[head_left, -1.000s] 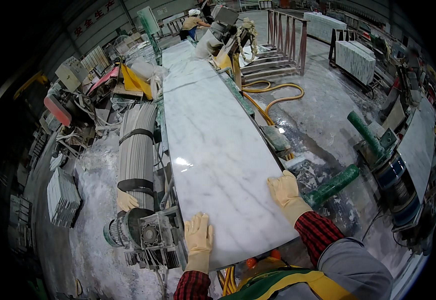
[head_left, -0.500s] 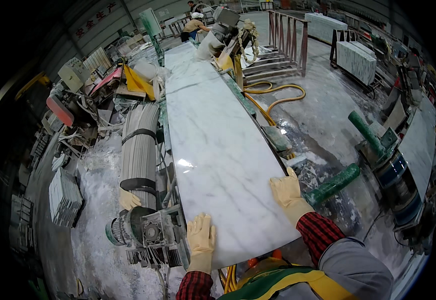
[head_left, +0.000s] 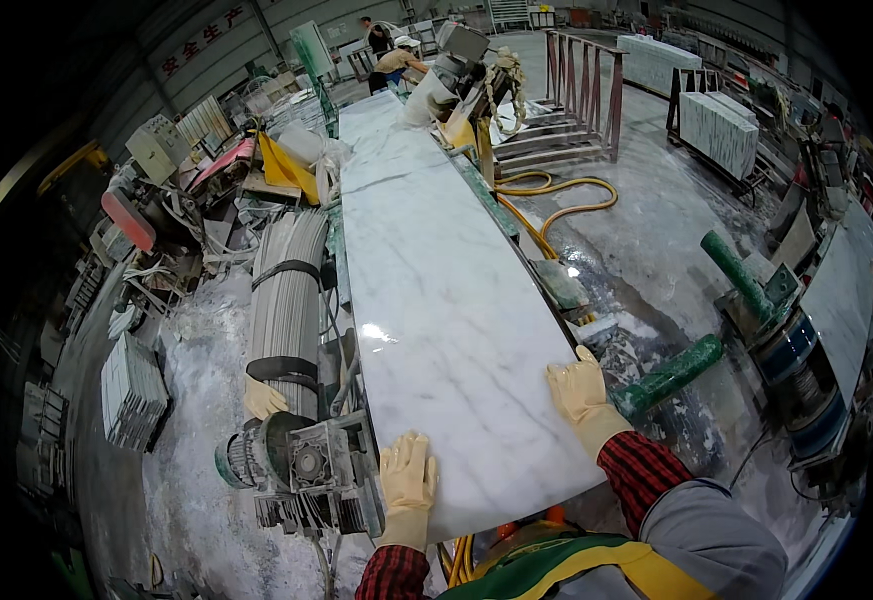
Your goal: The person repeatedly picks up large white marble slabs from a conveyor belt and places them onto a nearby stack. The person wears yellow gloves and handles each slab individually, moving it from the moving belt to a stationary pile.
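Observation:
A long white marble slab with grey veins stretches away from me on a machine bed. My left hand, in a cream rubber glove, lies flat on its near left corner with the fingers stretched forward. At the right edge rests my right hand, gloved alike, its fingers reaching onto the top surface and its palm by the rim. Both hands touch the slab from above; whatever is under the edge is hidden. Red-and-black checked cuffs show at both wrists.
Left of the slab are a motor with a gearbox, a strapped grey bundle and a loose glove. A green roller juts out at right. Farther off are a yellow hose, a rack and a bending co-worker.
The whole view has shifted slightly to the right and down. Both my hands keep their places on the slab. At the back, more of a second person shows.

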### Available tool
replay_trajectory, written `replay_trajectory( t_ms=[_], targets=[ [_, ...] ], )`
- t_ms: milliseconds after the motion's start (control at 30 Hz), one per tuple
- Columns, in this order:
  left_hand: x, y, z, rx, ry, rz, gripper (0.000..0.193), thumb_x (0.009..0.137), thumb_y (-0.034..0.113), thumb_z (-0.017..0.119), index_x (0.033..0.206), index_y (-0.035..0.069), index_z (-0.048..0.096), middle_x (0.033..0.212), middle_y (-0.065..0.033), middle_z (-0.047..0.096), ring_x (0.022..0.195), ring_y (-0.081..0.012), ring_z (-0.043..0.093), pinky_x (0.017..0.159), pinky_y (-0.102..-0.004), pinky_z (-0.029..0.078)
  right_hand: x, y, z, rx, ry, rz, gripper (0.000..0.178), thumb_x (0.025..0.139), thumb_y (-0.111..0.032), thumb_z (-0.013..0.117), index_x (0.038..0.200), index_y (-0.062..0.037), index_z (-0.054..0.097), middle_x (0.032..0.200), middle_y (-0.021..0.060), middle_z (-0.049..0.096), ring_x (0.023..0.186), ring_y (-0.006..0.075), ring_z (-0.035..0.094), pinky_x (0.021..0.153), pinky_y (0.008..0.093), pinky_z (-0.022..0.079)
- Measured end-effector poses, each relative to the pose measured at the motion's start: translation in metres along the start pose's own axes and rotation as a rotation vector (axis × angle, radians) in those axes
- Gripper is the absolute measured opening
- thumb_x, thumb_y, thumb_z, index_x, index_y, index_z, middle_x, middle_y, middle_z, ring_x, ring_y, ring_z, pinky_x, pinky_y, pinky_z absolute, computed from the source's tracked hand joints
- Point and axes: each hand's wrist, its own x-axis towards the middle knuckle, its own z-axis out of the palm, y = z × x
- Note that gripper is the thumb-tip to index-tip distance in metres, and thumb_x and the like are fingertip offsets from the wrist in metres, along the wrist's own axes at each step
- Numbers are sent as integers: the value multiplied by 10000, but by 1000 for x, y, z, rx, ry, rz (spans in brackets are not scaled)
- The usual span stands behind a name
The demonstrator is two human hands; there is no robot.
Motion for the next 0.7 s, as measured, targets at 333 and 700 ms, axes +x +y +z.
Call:
replay_trajectory(
  t_ms=[333,700],
  targets=[
    [-5,7,-6,-4,-38,-26,463,1018,229,710,1451,87,629,1520,-211,635,1404,-428,592,1220,-566,404,-6,1,2,-5,5,-10,264,1059,-282,627,832,-194,728,686,129,736,698,332,738,1129,509,480],
    [-10,10,-9,-28,-62,-22,466,1017,231,709,1452,85,626,1517,-214,633,1412,-424,586,1222,-574,398,-14,1,-3,21,36,-23,252,1058,-281,635,848,-178,728,670,120,719,692,348,725,1101,513,495]
  ],
)
